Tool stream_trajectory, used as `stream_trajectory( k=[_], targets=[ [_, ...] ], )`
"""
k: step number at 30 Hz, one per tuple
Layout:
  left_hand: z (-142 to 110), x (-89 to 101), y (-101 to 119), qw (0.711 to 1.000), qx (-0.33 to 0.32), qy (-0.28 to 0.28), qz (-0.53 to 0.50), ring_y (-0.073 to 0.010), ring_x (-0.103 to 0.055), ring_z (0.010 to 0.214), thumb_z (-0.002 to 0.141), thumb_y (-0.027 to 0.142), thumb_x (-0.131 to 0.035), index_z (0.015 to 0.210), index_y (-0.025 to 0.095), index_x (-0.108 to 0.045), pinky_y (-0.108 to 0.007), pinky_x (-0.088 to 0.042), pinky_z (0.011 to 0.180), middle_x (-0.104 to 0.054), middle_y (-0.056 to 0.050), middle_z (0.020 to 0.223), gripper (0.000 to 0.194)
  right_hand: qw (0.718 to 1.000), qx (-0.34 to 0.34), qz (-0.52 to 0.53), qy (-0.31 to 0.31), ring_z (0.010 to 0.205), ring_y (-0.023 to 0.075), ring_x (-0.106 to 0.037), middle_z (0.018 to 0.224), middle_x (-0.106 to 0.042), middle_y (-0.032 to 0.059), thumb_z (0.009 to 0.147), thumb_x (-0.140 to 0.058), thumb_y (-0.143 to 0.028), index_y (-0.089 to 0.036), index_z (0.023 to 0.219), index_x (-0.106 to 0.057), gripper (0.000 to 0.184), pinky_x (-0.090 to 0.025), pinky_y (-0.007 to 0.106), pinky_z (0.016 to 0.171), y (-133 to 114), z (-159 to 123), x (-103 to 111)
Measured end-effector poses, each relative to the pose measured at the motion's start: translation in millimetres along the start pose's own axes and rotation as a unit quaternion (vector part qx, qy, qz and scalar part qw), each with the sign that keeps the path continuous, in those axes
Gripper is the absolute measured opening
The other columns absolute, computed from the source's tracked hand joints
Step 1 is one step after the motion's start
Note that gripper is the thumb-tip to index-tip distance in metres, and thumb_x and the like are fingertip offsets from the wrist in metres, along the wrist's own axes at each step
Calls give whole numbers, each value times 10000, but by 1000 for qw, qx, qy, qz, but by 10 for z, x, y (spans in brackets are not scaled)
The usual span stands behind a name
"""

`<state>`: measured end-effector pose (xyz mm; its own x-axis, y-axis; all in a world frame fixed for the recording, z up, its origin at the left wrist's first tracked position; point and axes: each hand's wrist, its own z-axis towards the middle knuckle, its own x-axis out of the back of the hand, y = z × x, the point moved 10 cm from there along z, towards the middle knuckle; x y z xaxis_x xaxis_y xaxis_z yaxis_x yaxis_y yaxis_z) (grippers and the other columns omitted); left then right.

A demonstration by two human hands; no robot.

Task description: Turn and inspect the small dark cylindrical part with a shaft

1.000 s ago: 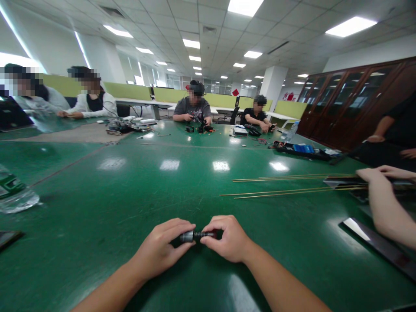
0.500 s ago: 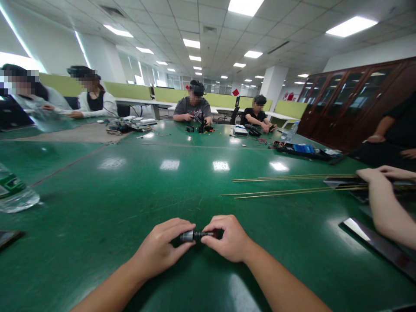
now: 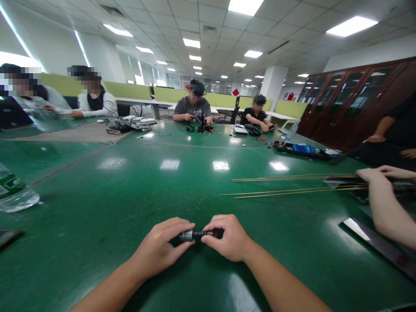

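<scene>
Low in the middle of the head view, a small grey cylinder (image 3: pixel 186 235) with a thin, ridged dark shaft (image 3: pixel 198 234) lies level between my two hands. My left hand (image 3: pixel 167 242) is closed around the grey cylinder, thumb below and fingers above. On the other side, my right hand (image 3: pixel 229 238) pinches the shaft between thumb and fingertips. Something dark red shows inside the curl of my right fingers, partly hidden by them. What kind of part this is, I cannot make out.
Several thin brass-coloured rods (image 3: pixel 276 194) stretch across the green table (image 3: pixel 136 190) at right, near another person's hand (image 3: pixel 373 175). A flat dark panel (image 3: pixel 380 245) lies closer. A water bottle (image 3: pixel 16 190) stands left, above a dark flat object (image 3: pixel 9 237). Several people sit beyond.
My hands keep nearly the same grip and place; slightly more shaft seems to show between them. At far left, a seated person's hands have shifted.
</scene>
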<state>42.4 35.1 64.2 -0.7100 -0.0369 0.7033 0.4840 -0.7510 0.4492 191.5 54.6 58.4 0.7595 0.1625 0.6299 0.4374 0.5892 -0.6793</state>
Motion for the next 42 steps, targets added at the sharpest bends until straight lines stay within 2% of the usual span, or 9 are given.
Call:
stream_trajectory(
  k=[18, 42],
  targets=[
    [-26, -22, -42, 1000, 1, -1, -5, -166, -663, 1002, 862, 193, -702, 1221, 264, -630, -286, -546, 891, -700, -37, 1105, 373, 1000, -4, -4, -4, 670, 138, -615, 741, -675, 4, 819, -735, -262, -209, 875, -771, 85, -442, 250, 654, 0, 3, 3],
    [-4, 31, 15, 1000, -12, 13, 8, -169, -673, 995, 855, 197, -713, 1214, 256, -634, -289, -557, 891, -709, -44, 1095, 373, 1000, -2, 6, 2, 662, 133, -623, 736, -678, 6, 822, -730, -247, -203, 867, -767, 73, -459, 240, 655, 10, -3, 14]
  ],
)
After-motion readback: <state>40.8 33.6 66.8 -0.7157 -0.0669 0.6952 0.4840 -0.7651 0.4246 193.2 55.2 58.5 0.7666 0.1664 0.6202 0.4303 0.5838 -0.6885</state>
